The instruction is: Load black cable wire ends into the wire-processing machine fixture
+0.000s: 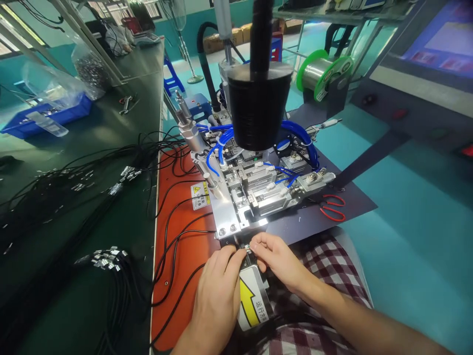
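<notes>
Left hand (pixel 218 291) and right hand (pixel 278 260) both pinch small metal connector (pixel 247 248) between fingertips. Fixture plate (pixel 226 217) just beyond the fingers, arrow label (pixel 250 301) beneath. Black cables (pixel 118 296) to their left, red scissors (pixel 332 207) well right.

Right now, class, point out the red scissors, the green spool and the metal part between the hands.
red scissors (pixel 330 211): head view, handle.
green spool (pixel 318 70): head view, wound core.
metal part (pixel 247 249): head view, shiny end.

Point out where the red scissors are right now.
In the head view, the red scissors lie on the dark mat, right of the metal fixture and beyond the right hand.
</notes>
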The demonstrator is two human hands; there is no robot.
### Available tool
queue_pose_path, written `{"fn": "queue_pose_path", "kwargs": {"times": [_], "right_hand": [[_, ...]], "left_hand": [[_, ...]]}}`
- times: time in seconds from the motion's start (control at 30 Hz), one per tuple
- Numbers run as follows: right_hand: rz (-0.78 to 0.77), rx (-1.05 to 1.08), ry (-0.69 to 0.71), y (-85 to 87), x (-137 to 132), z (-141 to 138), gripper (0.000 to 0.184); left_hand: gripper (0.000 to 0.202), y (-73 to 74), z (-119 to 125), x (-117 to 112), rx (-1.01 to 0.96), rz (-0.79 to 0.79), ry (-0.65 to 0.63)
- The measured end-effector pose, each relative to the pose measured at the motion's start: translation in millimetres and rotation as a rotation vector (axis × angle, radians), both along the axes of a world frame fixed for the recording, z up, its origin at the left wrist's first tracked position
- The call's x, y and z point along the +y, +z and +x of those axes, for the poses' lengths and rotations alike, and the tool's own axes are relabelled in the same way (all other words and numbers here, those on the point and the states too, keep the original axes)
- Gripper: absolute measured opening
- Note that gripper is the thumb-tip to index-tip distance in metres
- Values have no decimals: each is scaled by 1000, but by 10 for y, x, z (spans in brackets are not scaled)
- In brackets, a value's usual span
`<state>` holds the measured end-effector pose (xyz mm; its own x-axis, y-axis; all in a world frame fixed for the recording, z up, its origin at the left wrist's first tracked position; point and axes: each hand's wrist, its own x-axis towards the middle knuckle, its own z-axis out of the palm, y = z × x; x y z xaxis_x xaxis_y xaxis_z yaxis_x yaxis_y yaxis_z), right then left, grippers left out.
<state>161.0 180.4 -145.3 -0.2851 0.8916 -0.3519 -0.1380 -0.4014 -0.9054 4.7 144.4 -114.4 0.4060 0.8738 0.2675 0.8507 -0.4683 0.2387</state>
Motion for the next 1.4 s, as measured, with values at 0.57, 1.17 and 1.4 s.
{"fn": "queue_pose_path", "kwargs": {"times": [0.57,1.17,1.4], "right_hand": [[-38,76,-60,-84,-21,-64,36],[64,19,-75,-48,-25,-64,37],[69,13,-92,-114,-39,-71,36]], "left_hand": [[44,104,-220,-316,74,-49,294],[33,-19,73,-153,42,-48,155],[31,-10,94,-117,50,7,150]]}}
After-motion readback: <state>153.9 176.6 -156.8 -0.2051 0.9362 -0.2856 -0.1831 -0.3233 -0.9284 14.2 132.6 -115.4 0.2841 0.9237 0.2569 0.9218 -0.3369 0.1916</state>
